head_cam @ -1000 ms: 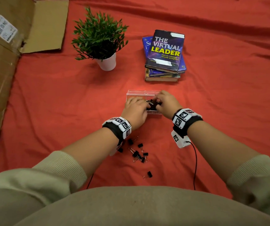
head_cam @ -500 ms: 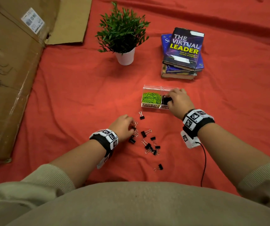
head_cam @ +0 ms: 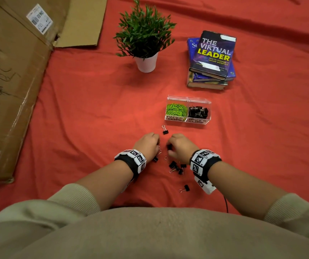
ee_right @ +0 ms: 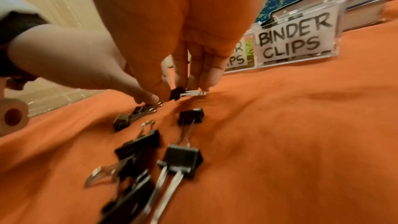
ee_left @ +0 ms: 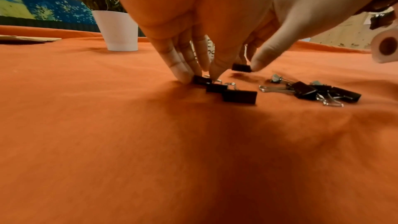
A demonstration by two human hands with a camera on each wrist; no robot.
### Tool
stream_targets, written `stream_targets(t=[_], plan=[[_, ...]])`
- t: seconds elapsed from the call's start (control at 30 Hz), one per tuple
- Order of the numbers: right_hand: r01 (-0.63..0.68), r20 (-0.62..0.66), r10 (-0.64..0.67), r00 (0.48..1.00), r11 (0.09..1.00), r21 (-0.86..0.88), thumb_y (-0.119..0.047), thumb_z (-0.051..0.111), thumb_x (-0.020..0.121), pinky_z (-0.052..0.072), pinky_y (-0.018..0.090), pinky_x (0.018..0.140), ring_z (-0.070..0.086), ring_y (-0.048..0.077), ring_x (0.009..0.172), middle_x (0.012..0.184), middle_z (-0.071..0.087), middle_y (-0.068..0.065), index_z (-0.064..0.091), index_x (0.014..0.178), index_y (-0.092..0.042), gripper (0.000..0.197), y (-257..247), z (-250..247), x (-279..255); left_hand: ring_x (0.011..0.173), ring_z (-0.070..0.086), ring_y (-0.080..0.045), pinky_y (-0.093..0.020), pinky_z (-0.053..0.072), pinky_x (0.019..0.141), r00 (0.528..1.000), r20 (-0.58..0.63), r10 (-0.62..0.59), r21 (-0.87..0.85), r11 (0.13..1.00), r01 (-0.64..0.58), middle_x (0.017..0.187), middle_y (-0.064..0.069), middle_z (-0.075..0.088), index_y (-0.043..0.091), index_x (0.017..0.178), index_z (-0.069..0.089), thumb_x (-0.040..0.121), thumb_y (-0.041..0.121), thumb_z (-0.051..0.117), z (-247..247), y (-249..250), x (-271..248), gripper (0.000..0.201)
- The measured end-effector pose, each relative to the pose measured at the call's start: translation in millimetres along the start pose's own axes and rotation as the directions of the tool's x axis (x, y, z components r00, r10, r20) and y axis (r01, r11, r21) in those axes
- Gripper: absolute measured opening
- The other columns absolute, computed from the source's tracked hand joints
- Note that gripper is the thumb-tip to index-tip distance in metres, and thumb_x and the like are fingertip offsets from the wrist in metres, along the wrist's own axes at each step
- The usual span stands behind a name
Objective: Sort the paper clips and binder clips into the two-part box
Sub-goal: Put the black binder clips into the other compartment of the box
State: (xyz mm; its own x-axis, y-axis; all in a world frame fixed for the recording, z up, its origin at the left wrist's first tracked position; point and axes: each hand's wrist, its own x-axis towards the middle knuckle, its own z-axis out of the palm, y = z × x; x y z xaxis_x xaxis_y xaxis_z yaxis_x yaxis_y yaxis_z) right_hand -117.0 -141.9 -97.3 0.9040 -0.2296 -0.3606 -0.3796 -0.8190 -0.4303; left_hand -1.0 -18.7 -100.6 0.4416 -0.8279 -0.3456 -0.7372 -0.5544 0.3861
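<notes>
A clear two-part box (head_cam: 187, 119) is seen just right of the head view's centre on a red cloth (head_cam: 86, 113). Its left compartment, labelled PAPER CLIPS, is filled with green paper clips (head_cam: 176, 109); its right compartment, labelled BINDER CLIPS, is filled with black binder clips (head_cam: 198, 111).

Below the box, near the frame's middle, both hands are lowered to the cloth side by side. The left hand (head_cam: 147, 145) is seen in the left wrist view with its fingers pressed together and their tips pinching a black binder clip (ee_left: 201, 80) lying on the cloth. The right hand (head_cam: 181, 147) is shown with thumb and fingers pinching another black clip (ee_right: 177, 93) by its body, its wire handles pointing right in the right wrist view; in the left wrist view that clip appears raised just off the cloth.

A single binder clip (head_cam: 165, 130) lies between the hands and the box. A loose cluster of binder clips (head_cam: 176, 166) is scattered just below the hands, and one more clip (head_cam: 185, 188) lies apart, lower in the frame.

A potted plant (head_cam: 145, 40) in a white pot is placed at upper centre, a stack of books (head_cam: 211, 58) at upper right, and flattened cardboard (head_cam: 9, 81) along the left edge.
</notes>
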Motion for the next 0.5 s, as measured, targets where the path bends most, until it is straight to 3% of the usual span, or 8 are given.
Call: stream_targets(t=[0.17, 0.37, 0.5], plan=[[-0.017, -0.182, 0.028, 0.983, 0.998, 0.064, -0.013, 0.058, 0.08, 0.045, 0.035, 0.093, 0.049, 0.026, 0.108, 0.109, 0.054, 0.011, 0.057, 0.108, -0.004, 0.029, 0.4, -18.3, 20.0, 0.104, 0.056, -0.03, -0.036, 0.046, 0.092, 1.0, 0.002, 0.013, -0.128, 0.992, -0.013, 0.105, -0.01, 0.057, 0.011, 0.106, 0.058, 0.077, 0.01, 0.059, -3.6, -12.7, -8.8, 0.029], [-0.059, -0.018, 0.057, 0.998, 0.996, -0.065, -0.009, 0.053, 0.084, 0.043, 0.043, 0.094, 0.045, 0.036, 0.113, 0.12, 0.045, 0.019, 0.055, 0.122, -0.004, 0.039, -10.8, -14.1, 42.1, 0.094, 0.06, -0.027, -0.032, 0.048, 0.087, 0.998, -0.049, 0.05, -0.224, 0.973, -0.06, 0.101, -0.011, 0.058, 0.009, 0.107, 0.062, 0.079, 0.011, 0.061, -6.7, -18.7, -20.6, 0.029], [-0.098, -0.02, 0.097, 0.995, 0.99, -0.104, -0.009, 0.048, 0.089, 0.044, 0.043, 0.088, 0.047, 0.035, 0.109, 0.113, 0.047, 0.017, 0.057, 0.112, 0.0, 0.027, -9.5, -9.3, 39.4, 0.103, 0.056, -0.03, -0.034, 0.043, 0.092, 0.999, 0.039, 0.006, -0.159, 0.987, 0.001, 0.106, -0.014, 0.053, 0.006, 0.108, 0.061, 0.084, 0.014, 0.058, 0.9, -13.4, -23.2, 0.025]])
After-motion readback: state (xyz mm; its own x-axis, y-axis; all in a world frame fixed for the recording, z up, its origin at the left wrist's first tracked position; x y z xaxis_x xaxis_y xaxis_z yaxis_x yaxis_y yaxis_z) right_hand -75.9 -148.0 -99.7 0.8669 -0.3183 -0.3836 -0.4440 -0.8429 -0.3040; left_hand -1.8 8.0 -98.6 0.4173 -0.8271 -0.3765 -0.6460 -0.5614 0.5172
